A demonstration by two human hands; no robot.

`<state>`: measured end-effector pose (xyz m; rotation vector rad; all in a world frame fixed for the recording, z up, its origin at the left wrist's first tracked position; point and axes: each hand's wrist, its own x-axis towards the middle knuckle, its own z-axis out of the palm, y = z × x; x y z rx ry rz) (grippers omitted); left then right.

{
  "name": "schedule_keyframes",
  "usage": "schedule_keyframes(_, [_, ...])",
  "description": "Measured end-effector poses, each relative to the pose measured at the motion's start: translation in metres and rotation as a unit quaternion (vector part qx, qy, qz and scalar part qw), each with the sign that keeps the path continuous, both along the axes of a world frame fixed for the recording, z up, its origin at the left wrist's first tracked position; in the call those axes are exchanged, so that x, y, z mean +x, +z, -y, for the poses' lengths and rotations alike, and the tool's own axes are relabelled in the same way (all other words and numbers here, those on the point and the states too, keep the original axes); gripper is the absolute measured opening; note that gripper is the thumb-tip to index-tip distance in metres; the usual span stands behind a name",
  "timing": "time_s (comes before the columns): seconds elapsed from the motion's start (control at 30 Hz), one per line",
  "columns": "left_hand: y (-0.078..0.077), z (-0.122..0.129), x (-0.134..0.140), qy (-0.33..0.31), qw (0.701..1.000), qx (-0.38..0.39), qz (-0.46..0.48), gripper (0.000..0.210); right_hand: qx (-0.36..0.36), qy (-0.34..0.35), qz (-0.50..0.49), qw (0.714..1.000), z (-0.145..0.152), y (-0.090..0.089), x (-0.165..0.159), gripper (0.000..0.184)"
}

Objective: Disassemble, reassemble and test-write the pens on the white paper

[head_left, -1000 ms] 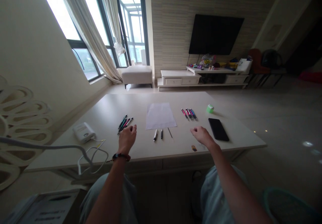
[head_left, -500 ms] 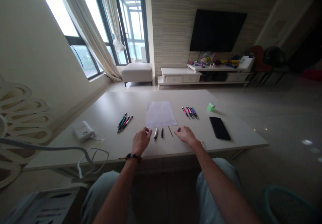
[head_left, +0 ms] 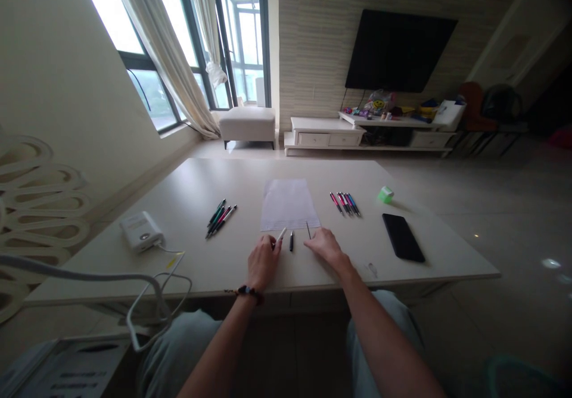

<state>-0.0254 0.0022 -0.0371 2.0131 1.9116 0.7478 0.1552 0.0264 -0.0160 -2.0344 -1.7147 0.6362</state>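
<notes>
My left hand [head_left: 263, 260], with a beaded bracelet at its wrist, pinches a white pen barrel [head_left: 282, 235] that tilts up to the right. A thin dark pen refill [head_left: 308, 229] sticks out from the fingertips of my right hand [head_left: 325, 246], which are closed on its near end. Between the hands a short black pen part [head_left: 291, 241] lies on the table. Just beyond them is a sheet of white paper [head_left: 288, 202]. The lower ends of the barrel and the refill are hidden by my fingers.
Several pens [head_left: 221, 218] lie left of the paper, and several more [head_left: 345, 204] to its right. Farther right are a green sharpener-like block [head_left: 385, 194] and a black phone [head_left: 403, 237]. A white power bank [head_left: 141, 231] with a cable sits on the table [head_left: 241, 174] at left.
My left hand has moved right and taken hold of the white pen barrel, tilting it. My right hand has closed on the thin refill. The view has shifted slightly.
</notes>
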Motion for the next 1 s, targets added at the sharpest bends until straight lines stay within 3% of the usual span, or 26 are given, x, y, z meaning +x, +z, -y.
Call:
schedule_keyframes(0.07, [0.001, 0.001, -0.001, -0.022, 0.997, 0.026, 0.065, 0.026, 0.027, 0.008, -0.049, 0.998, -0.002, 0.005, -0.002, 0.021])
schedule_keyframes(0.13, [0.002, 0.002, -0.001, -0.048, 0.990, 0.042, 0.128, 0.026, 0.084, 0.014, -0.166, 0.982, -0.003, 0.011, -0.006, 0.023])
schedule_keyframes(0.27, [0.006, 0.005, -0.001, -0.068, 0.974, 0.041, 0.213, 0.025, 0.201, 0.031, -0.453, 0.868, 0.002, 0.022, -0.019, 0.025])
schedule_keyframes(0.33, [0.007, 0.006, -0.002, -0.067, 0.967, 0.042, 0.240, 0.025, 0.218, 0.042, -0.479, 0.850, 0.007, 0.025, -0.023, 0.026])
schedule_keyframes(0.53, [0.009, 0.007, -0.003, -0.076, 0.955, 0.033, 0.285, 0.025, 0.260, 0.030, -0.442, 0.858, 0.012, 0.028, -0.029, 0.024])
schedule_keyframes(0.83, [0.010, 0.008, -0.001, -0.083, 0.941, 0.014, 0.328, 0.026, 0.228, 0.043, -0.392, 0.890, 0.013, 0.021, -0.038, 0.023])
schedule_keyframes(1.0, [0.006, 0.007, -0.003, -0.101, 0.927, -0.006, 0.362, 0.028, 0.224, 0.065, -0.412, 0.881, 0.013, 0.021, -0.041, 0.028])
